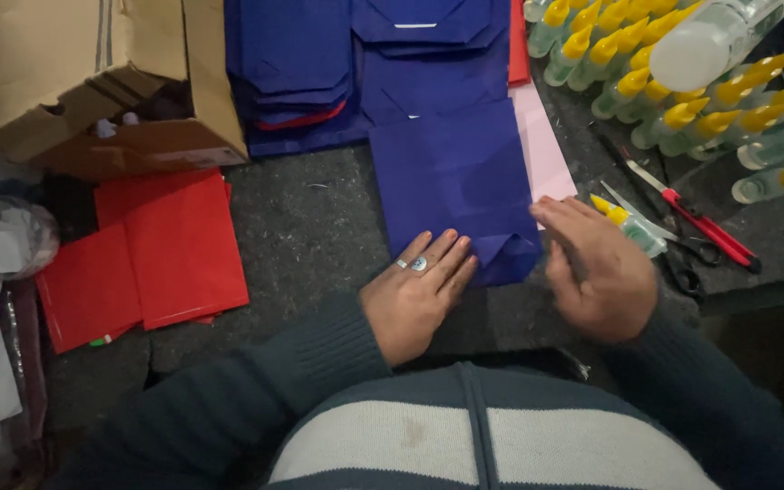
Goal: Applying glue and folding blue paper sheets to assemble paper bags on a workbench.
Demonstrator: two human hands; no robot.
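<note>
Left hand: we see the left hand (415,295) lying flat, palm down, fingers straight and close together, with rings on two fingers; its fingertips press the folded near end of the dark blue paper sheet (454,186), and it grips nothing.
Right hand: the right hand (596,268) rests palm down with fingers loosely spread at the sheet's right near corner, holding nothing.
Blue sheet: it lies flat on the dark grey worktop (310,227), straight ahead of us, its near edge folded up into a small flap.
Pink sheet: a pale pink paper sheet (542,145) shows from under its right side.
Blue stack: piled dark blue folded papers (319,63) lie beyond.
Red sheets: flat red paper sheets (151,254) lie to the left.
Box: an open brown cardboard box (111,82) stands at the far left.
Bottles: clear plastic bottles with yellow pointed caps (682,82) crowd the far right.
Scissors: red-handled scissors (696,222) lie just beside the right hand.
</note>
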